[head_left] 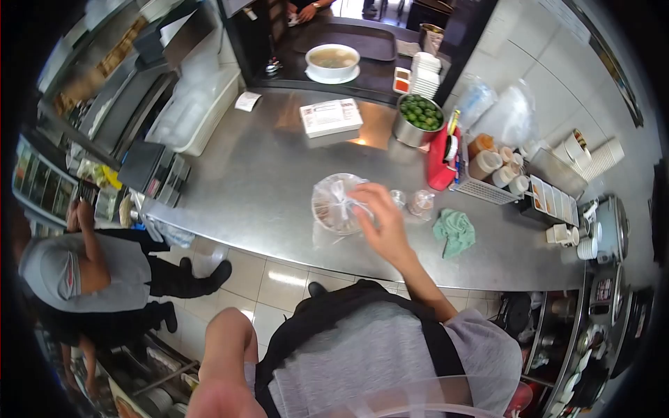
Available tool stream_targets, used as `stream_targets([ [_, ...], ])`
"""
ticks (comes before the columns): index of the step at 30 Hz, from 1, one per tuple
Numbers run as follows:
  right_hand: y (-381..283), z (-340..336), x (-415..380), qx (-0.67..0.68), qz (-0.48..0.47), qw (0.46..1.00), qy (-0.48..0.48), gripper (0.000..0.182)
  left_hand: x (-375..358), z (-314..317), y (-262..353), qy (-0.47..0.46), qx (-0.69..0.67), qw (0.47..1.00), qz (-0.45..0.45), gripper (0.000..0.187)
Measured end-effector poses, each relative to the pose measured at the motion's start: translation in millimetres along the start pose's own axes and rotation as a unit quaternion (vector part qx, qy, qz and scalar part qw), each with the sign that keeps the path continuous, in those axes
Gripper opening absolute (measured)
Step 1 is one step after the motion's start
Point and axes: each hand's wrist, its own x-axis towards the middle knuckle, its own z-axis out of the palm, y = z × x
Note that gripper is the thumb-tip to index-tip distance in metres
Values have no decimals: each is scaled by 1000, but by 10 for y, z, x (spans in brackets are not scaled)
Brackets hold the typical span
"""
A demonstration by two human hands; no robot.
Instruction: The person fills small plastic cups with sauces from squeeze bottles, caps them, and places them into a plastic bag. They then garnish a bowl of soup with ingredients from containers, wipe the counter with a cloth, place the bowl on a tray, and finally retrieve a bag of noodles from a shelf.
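Observation:
On the steel counter sits a round bowl in a clear plastic bag (336, 206), its top gathered into a knot. My right hand (383, 226) reaches over the bag's right side, fingers curved and apart, fingertips right at the plastic near the knot. Just right of that hand stand two small knotted plastic bags, one clear (398, 199) and one with reddish-brown contents (421, 203). A crumpled green cloth (454, 233) lies farther right. My left arm (226, 355) is bent up close to the camera, and its hand is outside the frame.
Ahead are a white box (332, 118), a pot of green limes (419, 117) and a soup bowl (332, 61) at the pass window. A basket of sauce bottles (488, 184) stands right. A co-worker (83, 272) stands left, beyond the counter's end.

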Motion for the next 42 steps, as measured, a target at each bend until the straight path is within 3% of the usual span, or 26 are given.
stream_targets([
  [2, -96, 322, 35, 33, -20, 997, -60, 22, 148, -46, -22, -104, 114, 986, 62, 43],
  [5, -218, 736, 19, 70, -51, 988, -127, 21, 220, -280, 27, -85, 194, 970, 118, 43],
  [6, -234, 836, -4, 79, -47, 985, -148, 21, 264, -326, 11, -94, 133, 980, 117, 43],
  [9, -288, 1062, -55, 107, -49, 969, -217, 20, 354, -515, 80, -114, 128, 974, 149, 43],
  [13, -334, 1298, -4, 120, -86, 942, -301, 19, 437, -502, 55, -140, 206, 951, 182, 40],
  [15, -360, 1436, 57, 140, -104, 931, -320, 18, 463, -464, 4, -147, 224, 943, 196, 39],
  [18, -419, 1611, 173, 153, -132, 916, -347, 18, 456, -505, 70, -171, 163, 961, 142, 36],
  [21, -495, 1785, 229, 167, -156, 907, -355, 18, 514, -622, 146, -197, 209, 942, 171, 35],
  [22, -527, 1845, 235, 169, -162, 905, -356, 18, 546, -667, 184, -203, 335, 893, 221, 32],
  [26, -664, 2066, 151, 193, -181, 892, -368, 17, 649, -877, 176, -93, 391, 878, 260, 23],
  [32, -1069, 2431, -32, 186, -219, 876, -388, 19, 699, -1610, 314, -84, 438, 868, 219, 25],
  [34, -1253, 2591, -103, 192, -234, 887, -349, 18, 635, -1957, 336, -76, 469, 859, 193, 32],
  [37, -1506, 2774, -257, 185, -246, 901, -306, 18, 470, -2534, 437, 3, 487, 865, 122, 30],
  [39, -1620, 2831, -374, 146, -222, 925, -272, 20, 100, -2957, 551, -98, 533, 837, -74, 32],
  [42, -1603, 2828, -436, 96, -192, 931, -295, 23, -98, -2936, 482, -112, 545, 788, -262, 40],
])
